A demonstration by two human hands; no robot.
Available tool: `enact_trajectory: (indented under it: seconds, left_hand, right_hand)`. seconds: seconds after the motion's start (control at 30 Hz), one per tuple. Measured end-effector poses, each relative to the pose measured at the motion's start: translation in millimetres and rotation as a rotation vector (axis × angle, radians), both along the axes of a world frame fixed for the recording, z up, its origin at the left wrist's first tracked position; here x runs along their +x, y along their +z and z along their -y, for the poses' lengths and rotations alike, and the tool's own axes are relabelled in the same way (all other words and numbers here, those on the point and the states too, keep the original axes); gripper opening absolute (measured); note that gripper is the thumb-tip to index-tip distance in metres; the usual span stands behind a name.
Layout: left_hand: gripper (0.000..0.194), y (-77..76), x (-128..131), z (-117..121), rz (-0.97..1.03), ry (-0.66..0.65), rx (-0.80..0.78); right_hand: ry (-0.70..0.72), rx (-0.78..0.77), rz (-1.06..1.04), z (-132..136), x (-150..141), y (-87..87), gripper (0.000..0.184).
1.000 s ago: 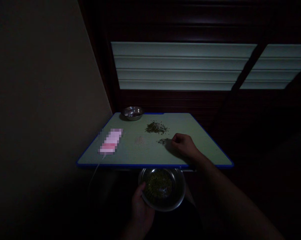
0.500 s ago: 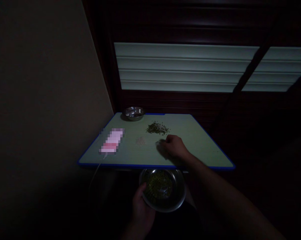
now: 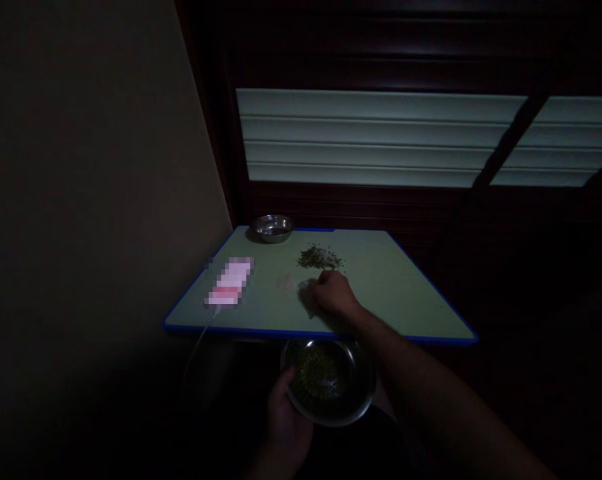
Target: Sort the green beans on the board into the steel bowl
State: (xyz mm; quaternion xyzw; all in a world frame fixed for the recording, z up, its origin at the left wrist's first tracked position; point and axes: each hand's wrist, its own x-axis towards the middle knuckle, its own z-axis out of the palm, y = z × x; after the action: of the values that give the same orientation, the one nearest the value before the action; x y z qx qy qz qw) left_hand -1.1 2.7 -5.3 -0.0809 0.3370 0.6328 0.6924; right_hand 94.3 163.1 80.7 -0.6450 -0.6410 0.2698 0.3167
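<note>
My left hand (image 3: 289, 417) grips the near left side of a metal bowl (image 3: 357, 383), thumb over the rim, just below the table's front edge. Small green grains (image 3: 315, 373), perhaps beans, lie inside it. Over the table, my right hand (image 3: 333, 291) is closed, fingers pinched on a small, pale, thin flat piece (image 3: 304, 293) whose kind I cannot make out. Just beyond that hand is a scattered pile of green grains (image 3: 315, 257) mixed with whitish ones. A faint patch of pale grains (image 3: 287, 282) lies to the left of the flat piece.
The pale green tabletop (image 3: 405, 300) has a blue rim. At its back left corner stands a second metal bowl (image 3: 273, 229). A blurred-out phone-like device (image 3: 231, 283) with a cable (image 3: 197, 347) lies at the left. A wall rises on the left, louvred panels behind.
My right hand has moved left over the tabletop with the thin piece, closer to the pale patch. The left hand still holds the bowl. The view has shifted slightly.
</note>
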Motion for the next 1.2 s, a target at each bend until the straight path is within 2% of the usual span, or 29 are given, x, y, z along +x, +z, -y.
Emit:
enact_trajectory:
  seconds: [0.1,0.23,0.33,0.43,0.5,0.63,0.9,1.2]
  left_hand:
    - [0.022,3.0,0.7,-0.3,0.007,0.025,-0.008]
    - [0.023,7.6,1.8,-0.3,-0.006,0.034,-0.048]
    - [0.021,6.9,2.2,-0.2,-0.023,0.013,-0.045]
    - [0.02,2.8,2.0,-0.5,-0.028,-0.007,-0.043]
    - [0.021,0.1,1.3,-0.7,-0.028,-0.01,-0.033]
    - [0.022,-2.2,-0.9,-0.1,-0.031,-0.019,-0.033]
    - [0.024,-1.1,-4.7,2.3,-0.028,-0.032,-0.049]
    - [0.022,3.2,-3.1,1.3,-0.045,-0.025,-0.068]
  right_hand:
    - [-0.011,0.018,-0.074,-4.3,10.6,1.1,0.01]
    - [0.064,0.048,-0.278,-14.6,40.8,7.9,0.007]
    - [0.101,0.097,-0.364,-19.6,64.5,11.0,0.015]
    - [0.055,0.122,-0.395,-20.2,79.0,6.2,0.021]
    - [0.047,0.14,-0.372,-19.2,82.1,0.5,0.022]
    - [0.121,0.186,-0.287,-17.2,79.6,-6.8,0.019]
    - [0.095,0.225,-0.11,-19.3,81.7,-8.5,0.015]
    - [0.152,0.29,0.017,-17.6,80.3,-12.2,0.017]
